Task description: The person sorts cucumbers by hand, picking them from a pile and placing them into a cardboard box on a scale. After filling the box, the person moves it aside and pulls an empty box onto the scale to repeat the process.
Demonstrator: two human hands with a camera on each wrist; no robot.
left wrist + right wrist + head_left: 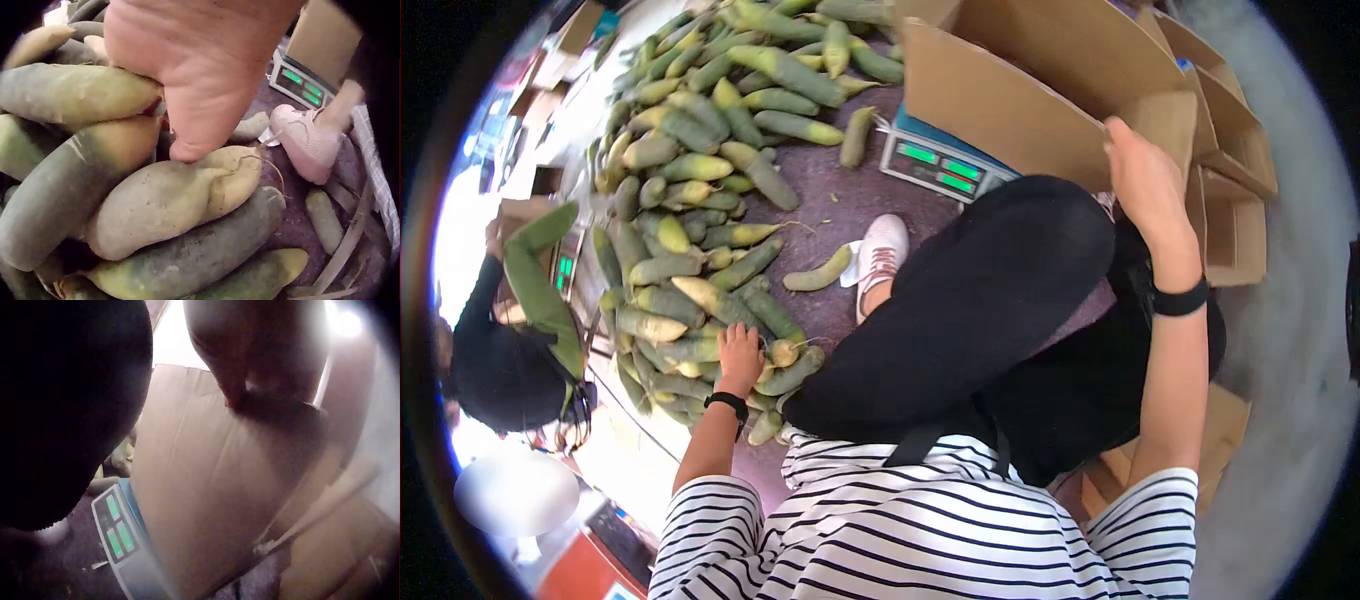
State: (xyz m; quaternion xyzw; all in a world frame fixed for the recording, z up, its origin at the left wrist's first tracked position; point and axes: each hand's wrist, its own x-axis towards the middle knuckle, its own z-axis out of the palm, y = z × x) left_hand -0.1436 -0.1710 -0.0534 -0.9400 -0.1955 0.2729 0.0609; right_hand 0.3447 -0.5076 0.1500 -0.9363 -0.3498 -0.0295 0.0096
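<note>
My left hand rests on a heap of green radishes. In the left wrist view its thumb points down onto a pale radish, and the other fingers are largely hidden behind the palm. My right hand grips the top edge of an open cardboard box; in the right wrist view the thumb lies over the outside of the box wall. The box stands on a digital scale with lit green displays. What the box holds is hidden.
More open cardboard boxes stand at the right. A single radish lies on the purple ground cover beside my shoe. My bent knee is near the scale. Another person works at the left beside a second scale.
</note>
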